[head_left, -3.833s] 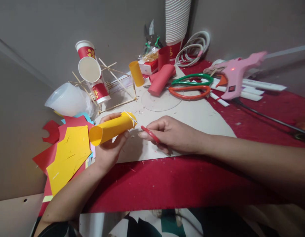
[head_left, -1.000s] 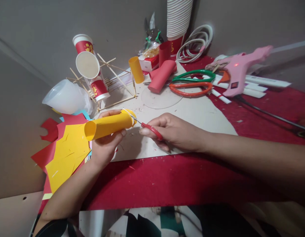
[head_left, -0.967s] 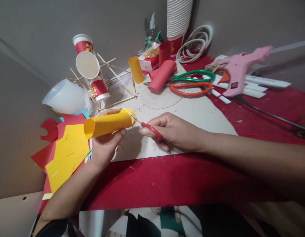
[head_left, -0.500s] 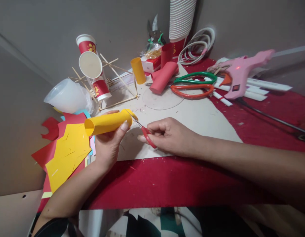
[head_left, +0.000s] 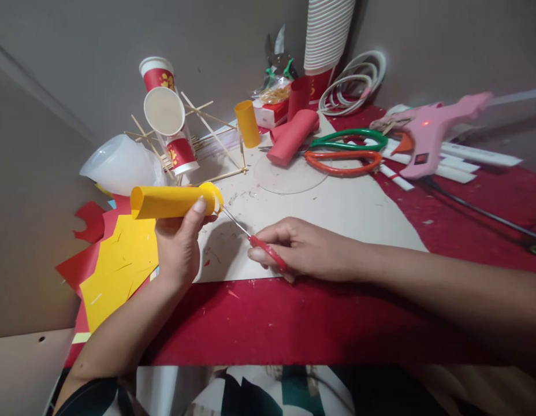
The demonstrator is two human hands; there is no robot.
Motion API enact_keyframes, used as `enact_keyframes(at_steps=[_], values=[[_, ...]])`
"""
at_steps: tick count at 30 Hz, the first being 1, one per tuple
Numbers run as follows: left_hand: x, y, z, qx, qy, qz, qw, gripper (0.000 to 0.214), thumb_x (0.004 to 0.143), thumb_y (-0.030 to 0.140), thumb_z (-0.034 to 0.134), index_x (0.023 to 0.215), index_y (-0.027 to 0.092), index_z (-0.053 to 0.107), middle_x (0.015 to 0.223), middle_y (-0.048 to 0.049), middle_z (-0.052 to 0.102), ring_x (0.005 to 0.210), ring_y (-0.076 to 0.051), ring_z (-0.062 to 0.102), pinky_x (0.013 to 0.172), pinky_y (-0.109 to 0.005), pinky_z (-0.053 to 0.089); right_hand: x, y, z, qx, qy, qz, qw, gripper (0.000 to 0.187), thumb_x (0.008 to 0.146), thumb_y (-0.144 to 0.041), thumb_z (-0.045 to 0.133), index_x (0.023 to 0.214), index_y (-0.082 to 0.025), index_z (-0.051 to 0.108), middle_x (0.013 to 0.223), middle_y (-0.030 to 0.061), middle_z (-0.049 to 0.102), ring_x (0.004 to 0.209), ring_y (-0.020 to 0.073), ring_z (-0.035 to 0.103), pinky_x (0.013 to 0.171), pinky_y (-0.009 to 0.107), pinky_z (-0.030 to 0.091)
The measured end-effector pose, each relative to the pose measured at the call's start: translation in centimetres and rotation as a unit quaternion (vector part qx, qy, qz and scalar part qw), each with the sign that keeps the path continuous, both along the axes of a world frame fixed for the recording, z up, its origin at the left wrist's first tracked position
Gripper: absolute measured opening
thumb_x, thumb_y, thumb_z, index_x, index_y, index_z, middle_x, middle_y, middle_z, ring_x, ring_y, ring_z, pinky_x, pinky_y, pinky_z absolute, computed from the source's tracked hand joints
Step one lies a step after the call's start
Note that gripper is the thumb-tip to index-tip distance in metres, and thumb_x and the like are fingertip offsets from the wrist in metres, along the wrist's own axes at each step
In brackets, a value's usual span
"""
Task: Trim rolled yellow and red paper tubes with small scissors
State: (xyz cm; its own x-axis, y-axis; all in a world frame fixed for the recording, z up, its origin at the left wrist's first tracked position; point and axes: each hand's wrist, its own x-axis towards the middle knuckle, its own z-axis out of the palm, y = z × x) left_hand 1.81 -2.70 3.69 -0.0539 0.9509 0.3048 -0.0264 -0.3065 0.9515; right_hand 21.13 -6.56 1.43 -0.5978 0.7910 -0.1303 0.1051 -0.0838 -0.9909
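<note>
A yellow paper tube (head_left: 168,201) lies sideways in my left hand (head_left: 181,237), whose thumb presses on it near its right end. That end carries a yellow paper rim (head_left: 216,196), partly cut away from the tube. My right hand (head_left: 289,248) is closed round the red handles of small scissors (head_left: 268,252). Their metal blades point up and left, with the tips at the rim's lower right edge. Below my left forearm and wrist lie yellow paper sheets (head_left: 116,254) with slits and cut edges, over red paper (head_left: 79,268).
Behind stand paper cups (head_left: 164,112), a stick frame (head_left: 220,174), a yellow tube (head_left: 248,124) and red tubes (head_left: 294,138). Large scissors with green and orange handles (head_left: 343,163) lie right of them. A pink glue gun (head_left: 428,138) trails its cable across the red cloth (head_left: 315,323).
My left hand has moved left and turned the yellow tube more level. The scissors have shifted slightly down, and their blades now sit at the rim's lower edge rather than across its top.
</note>
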Motion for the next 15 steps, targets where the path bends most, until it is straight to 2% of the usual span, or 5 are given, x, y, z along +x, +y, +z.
enact_keyframes(at_steps=[4,8,12,15], values=[[-0.4,1.0,-0.5,-0.024,0.0,-0.013,1.0,0.036,0.071,0.04,0.08,0.099,0.019,0.068,0.093,-0.0053,0.069,0.082,-0.017,0.068,0.067,-0.029,0.059,0.0,0.1,0.1,0.014,0.018,-0.081,0.996,0.053,0.076,-0.064,0.066,0.057,-0.019,0.046,0.044,-0.0047,0.044,0.04,0.008,0.041,0.042,0.021,0.032],[-0.9,2.0,-1.7,-0.072,0.063,-0.052,0.994,0.034,0.069,0.039,0.082,0.091,0.017,0.07,0.094,-0.0085,0.07,0.082,-0.019,0.068,0.069,-0.03,0.059,0.1,0.2,0.3,0.034,0.056,-0.166,0.984,0.057,0.074,-0.068,0.066,0.054,-0.019,0.044,0.04,-0.0043,0.043,0.036,0.0071,0.038,0.037,0.021,0.029],[-1.0,2.5,-2.5,-0.122,0.134,-0.127,0.975,0.033,0.068,0.038,0.082,0.091,0.017,0.071,0.092,-0.0109,0.073,0.081,-0.022,0.069,0.073,-0.037,0.057,0.2,0.2,0.3,0.047,0.061,-0.176,0.981,0.056,0.074,-0.066,0.068,0.054,-0.019,0.045,0.04,-0.0045,0.043,0.036,0.0065,0.039,0.037,0.02,0.03],[-1.0,2.3,-2.6,-0.114,0.226,-0.16,0.954,0.03,0.069,0.033,0.08,0.093,0.017,0.071,0.092,-0.011,0.073,0.079,-0.023,0.067,0.07,-0.038,0.054,0.1,0.2,0.2,0.055,0.038,-0.169,0.983,0.054,0.073,-0.066,0.069,0.057,-0.018,0.048,0.04,-0.0051,0.043,0.037,0.0068,0.039,0.038,0.02,0.03]])
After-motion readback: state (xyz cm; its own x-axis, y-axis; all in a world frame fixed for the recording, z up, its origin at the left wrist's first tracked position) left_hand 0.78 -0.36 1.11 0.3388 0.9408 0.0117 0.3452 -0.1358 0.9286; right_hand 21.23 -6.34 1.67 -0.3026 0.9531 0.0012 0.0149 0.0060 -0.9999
